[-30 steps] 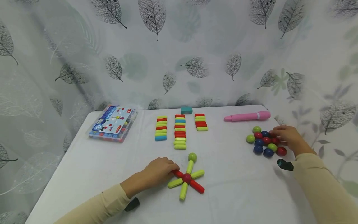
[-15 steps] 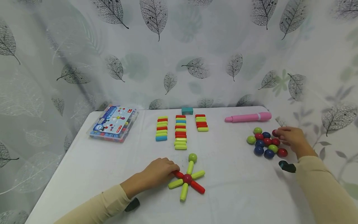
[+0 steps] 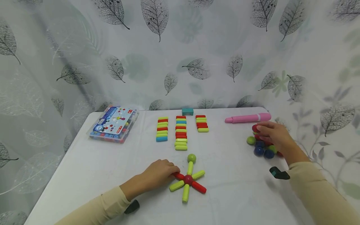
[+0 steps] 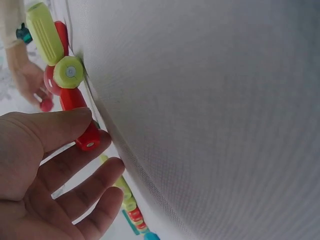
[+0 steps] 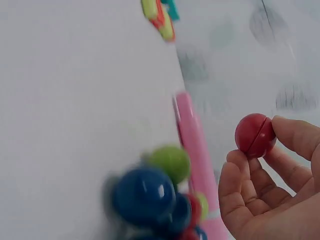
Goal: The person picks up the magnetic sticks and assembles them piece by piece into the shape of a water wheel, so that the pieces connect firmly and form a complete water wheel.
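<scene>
Right hand (image 3: 274,135): you pinch a red ball (image 5: 254,135) between thumb and fingertips, lifted above the ball cluster (image 3: 260,149) at far right, near the pink pen (image 3: 247,118).
Left hand (image 3: 158,173): fingers relaxed, touching a red stick (image 4: 82,127) of the star figure (image 3: 187,179), near centre of the tabletop (image 3: 239,193).
Advice: keep your left hand pressing so the star cannot skid; bring the ball to a free stick tip, squarely.
Risk: ball may snap sideways onto a neighbouring stick.
</scene>
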{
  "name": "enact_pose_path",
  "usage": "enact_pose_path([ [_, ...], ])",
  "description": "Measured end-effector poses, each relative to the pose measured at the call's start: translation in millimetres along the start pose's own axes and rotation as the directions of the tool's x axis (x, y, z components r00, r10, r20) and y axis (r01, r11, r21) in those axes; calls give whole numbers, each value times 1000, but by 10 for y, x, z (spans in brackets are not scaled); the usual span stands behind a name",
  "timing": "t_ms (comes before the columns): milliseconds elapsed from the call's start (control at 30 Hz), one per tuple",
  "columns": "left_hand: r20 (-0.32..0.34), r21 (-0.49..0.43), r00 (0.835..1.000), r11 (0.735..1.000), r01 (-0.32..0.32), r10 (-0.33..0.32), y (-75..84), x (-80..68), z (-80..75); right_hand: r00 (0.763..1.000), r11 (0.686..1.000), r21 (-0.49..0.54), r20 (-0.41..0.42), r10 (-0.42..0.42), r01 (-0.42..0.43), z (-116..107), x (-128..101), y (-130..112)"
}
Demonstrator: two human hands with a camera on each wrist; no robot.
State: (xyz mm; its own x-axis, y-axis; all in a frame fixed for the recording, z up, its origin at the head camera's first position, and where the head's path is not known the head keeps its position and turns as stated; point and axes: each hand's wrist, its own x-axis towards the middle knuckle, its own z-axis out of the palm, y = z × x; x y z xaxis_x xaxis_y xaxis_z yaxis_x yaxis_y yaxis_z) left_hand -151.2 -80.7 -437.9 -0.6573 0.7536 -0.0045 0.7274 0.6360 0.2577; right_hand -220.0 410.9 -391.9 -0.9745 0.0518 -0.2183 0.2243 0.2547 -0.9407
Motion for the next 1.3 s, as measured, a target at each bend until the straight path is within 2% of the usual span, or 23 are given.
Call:
enact_pose_path([
  [100, -3, 3, 1000, 1000, -4, 4, 5, -4, -3, 998, 999, 18, 60, -36, 35, 251, -45, -55],
  [200, -5, 3, 1000, 1000, -7, 7, 8, -6, -5, 991, 999, -10, 124, -50, 52, 485, -111, -112],
  [367, -2, -2, 1000, 1000, -6, 6, 9, -10, -5, 980, 999, -26, 200, -20, 26, 828, -215, -147],
  [600, 1, -1, 1000, 1000, -7, 7, 16, -12, 5, 957, 998, -66, 289, 33, -15, 1238, -321, -34],
  [867, 16, -4, 1000, 1000, 12, -12, 24, -8, 3, 930, 990, -137, 363, 54, -4, 1586, -423, 50],
  [1067, 24, -9, 1000, 1000, 13, -13, 21, -15, 1, 920, 960, -272, 388, 49, 63, 1797, -503, 79],
  [1300, 19, -19, 1000, 1000, 8, -8, 29, -29, 7, 904, 940, -322, 425, 38, 112, 1951, -618, 37],
])
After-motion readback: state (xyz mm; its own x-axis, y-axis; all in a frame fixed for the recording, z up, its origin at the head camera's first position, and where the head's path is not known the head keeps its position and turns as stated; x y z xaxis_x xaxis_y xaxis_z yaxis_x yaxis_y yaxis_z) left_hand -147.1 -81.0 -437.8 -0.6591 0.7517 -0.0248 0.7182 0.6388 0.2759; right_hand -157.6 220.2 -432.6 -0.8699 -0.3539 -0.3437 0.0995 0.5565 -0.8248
